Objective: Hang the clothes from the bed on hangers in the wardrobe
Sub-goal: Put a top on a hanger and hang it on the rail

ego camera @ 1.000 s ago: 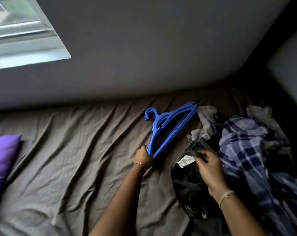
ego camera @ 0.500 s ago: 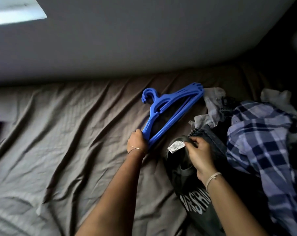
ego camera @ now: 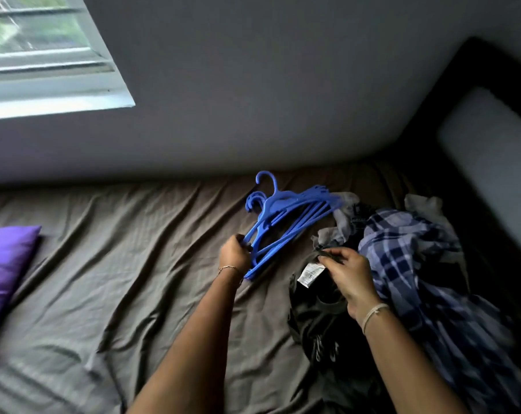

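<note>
The blue plastic hangers (ego camera: 286, 222) are lying in a fanned stack on the bed, thin-barred, with curved hooks pointing toward the wall. The left hand (ego camera: 233, 255) is gripping the near end of the uppermost one with curled fingers. Against half a second ago, that hanger's hook is now standing raised and apart from the other hooks - the stack is no longer lying flush. Just to the right, the right hand (ego camera: 347, 274) is pinching the neckline of a dark printed T-shirt (ego camera: 319, 321), beside its white sewn-in label (ego camera: 310, 274). The T-shirt is lying crumpled at the near edge of the clothes heap, with a soft blue-and-white plaid shirt (ego camera: 408, 264) behind it. The brown sheet (ego camera: 118, 279) is lying heavily creased. A glossy purple pillow (ego camera: 5, 270) is showing at left - largely out of frame earlier.
</note>
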Demonstrator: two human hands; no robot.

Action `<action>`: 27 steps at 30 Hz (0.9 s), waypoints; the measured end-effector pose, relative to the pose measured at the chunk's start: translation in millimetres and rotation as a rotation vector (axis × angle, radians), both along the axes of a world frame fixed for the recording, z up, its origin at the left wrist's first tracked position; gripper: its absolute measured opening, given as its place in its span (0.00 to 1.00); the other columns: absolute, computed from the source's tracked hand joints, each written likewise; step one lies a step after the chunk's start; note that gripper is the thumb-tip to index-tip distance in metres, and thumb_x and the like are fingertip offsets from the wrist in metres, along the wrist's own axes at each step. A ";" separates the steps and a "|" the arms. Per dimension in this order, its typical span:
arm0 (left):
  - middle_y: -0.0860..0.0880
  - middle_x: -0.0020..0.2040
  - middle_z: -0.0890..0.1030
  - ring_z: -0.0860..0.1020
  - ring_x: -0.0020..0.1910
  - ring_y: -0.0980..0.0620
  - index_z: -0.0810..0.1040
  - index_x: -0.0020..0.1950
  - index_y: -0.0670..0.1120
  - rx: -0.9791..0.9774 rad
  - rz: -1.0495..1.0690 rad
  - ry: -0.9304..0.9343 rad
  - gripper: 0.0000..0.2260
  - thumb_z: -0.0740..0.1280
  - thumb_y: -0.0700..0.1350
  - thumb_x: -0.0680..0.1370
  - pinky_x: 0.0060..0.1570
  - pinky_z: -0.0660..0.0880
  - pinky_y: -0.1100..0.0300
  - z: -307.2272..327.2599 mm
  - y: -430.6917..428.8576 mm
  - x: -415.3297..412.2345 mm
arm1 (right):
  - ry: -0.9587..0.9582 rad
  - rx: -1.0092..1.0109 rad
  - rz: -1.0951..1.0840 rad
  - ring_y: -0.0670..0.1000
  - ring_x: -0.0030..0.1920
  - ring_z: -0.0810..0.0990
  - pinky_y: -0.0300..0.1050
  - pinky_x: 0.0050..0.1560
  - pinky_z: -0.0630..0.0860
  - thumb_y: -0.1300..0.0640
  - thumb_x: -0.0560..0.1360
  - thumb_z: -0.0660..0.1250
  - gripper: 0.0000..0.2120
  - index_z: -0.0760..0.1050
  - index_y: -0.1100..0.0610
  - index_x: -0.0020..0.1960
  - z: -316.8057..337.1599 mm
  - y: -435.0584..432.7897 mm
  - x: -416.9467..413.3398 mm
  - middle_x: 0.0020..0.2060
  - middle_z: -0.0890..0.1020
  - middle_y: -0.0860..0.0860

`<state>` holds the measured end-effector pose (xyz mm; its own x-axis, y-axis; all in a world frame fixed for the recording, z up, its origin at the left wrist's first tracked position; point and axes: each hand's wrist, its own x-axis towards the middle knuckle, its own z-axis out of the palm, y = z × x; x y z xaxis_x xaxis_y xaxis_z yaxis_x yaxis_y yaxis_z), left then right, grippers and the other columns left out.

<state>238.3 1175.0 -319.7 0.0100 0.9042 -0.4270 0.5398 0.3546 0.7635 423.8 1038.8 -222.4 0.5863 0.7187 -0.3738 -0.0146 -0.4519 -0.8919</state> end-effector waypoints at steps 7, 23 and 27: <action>0.44 0.45 0.76 0.77 0.33 0.51 0.74 0.55 0.43 0.202 0.173 -0.408 0.05 0.64 0.38 0.80 0.31 0.80 0.59 116.4 -83.6 -20.2 | -0.147 0.101 0.014 0.51 0.42 0.80 0.42 0.42 0.73 0.58 0.74 0.72 0.04 0.82 0.59 0.45 86.8 -74.9 -6.6 0.40 0.83 0.53; 0.52 0.34 0.80 0.75 0.28 0.58 0.81 0.46 0.43 0.364 0.119 -1.037 0.07 0.68 0.46 0.77 0.27 0.72 0.67 331.8 -311.2 -111.7 | -0.365 0.368 -0.037 0.54 0.45 0.80 0.48 0.50 0.76 0.64 0.75 0.69 0.06 0.81 0.66 0.49 289.7 -320.6 -29.1 0.43 0.83 0.59; 0.53 0.33 0.82 0.71 0.23 0.59 0.81 0.49 0.42 0.358 0.128 -1.156 0.10 0.67 0.49 0.78 0.24 0.68 0.68 347.3 -327.4 -109.9 | -0.416 0.351 -0.063 0.53 0.45 0.81 0.44 0.48 0.76 0.64 0.75 0.69 0.08 0.81 0.67 0.52 315.4 -370.1 -26.3 0.44 0.83 0.59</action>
